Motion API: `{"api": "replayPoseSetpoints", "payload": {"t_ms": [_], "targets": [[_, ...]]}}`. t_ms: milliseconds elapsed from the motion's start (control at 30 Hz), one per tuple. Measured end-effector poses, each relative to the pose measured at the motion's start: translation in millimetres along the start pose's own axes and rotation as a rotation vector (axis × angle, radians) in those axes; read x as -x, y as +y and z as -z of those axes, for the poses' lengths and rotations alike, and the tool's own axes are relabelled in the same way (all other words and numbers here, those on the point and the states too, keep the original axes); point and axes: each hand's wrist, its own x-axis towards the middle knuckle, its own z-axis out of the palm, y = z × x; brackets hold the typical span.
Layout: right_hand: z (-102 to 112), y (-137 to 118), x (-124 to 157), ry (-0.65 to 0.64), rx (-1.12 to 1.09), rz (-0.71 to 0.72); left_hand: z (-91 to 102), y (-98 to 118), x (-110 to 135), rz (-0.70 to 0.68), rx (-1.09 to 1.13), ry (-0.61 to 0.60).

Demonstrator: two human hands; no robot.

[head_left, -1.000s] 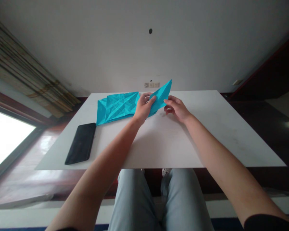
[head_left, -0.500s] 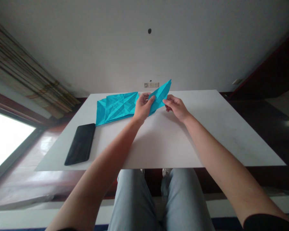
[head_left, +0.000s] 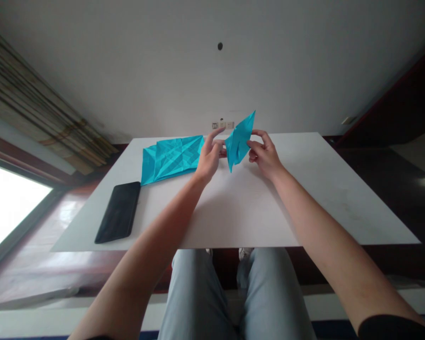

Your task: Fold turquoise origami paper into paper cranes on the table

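Observation:
A folded piece of turquoise paper (head_left: 241, 139), pointed at the top and bottom, is raised above the table and tilted toward the upper right. My right hand (head_left: 266, 153) pinches its right edge between thumb and fingers. At the paper's left edge is my left hand (head_left: 209, 155), its index finger stretched out and the fingers apart. Its fingertips come right up to the paper, and whether they touch it I cannot tell. Behind and left of that hand lie creased turquoise paper sheets (head_left: 179, 158), overlapping and flat on the table.
The white table (head_left: 233, 212) stands against a grey wall with sockets (head_left: 222, 125). A black phone-like slab (head_left: 117, 212) lies at the table's left side. A curtain (head_left: 46, 94) hangs at the left, and my knees are below the front edge.
The folded paper has turned more upright and shifted slightly right. My left hand has loosened its hold, its index finger now extended. The right hand still pinches the paper.

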Motion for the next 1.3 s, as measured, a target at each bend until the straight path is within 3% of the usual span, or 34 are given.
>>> {"api": "replayPoseSetpoints", "payload": {"t_ms": [200,267,467,567,667,867,1000,1167,1300], "targets": [[-0.3,3.7,-2.2,0.012,-0.075,-0.01,2.7,-4.4,0.5,-0.139,-0.148,-0.164],[-0.8,3.0,-2.8,-0.004,-0.084,-0.021,4.1,-6.0,2.4,-0.196,-0.246,-0.164],[-3.9,-2.4,1.5,-0.104,-0.041,-0.098,10.0,-11.0,1.1,-0.361,-0.491,0.064],[-4.9,-3.3,4.5,-0.151,0.056,-0.067,12.2,-12.2,-2.2,-0.414,-0.53,0.129],[-4.9,-3.0,5.0,-0.139,0.121,0.007,10.3,-11.5,-2.4,-0.384,-0.444,0.071],[-5.7,0.9,3.1,-0.135,0.085,0.083,2.5,-14.9,-3.1,-0.146,-0.13,-0.079],[-5.2,5.7,0.5,-0.116,0.075,0.113,3.5,-16.8,-6.2,-0.112,-0.063,-0.04],[-1.9,8.3,-1.4,-0.075,0.086,0.159,7.4,-15.1,-10.1,-0.152,-0.135,0.05],[-1.1,8.8,-1.5,-0.058,0.096,0.132,8.6,-13.4,-9.6,-0.104,-0.143,0.018]]}}
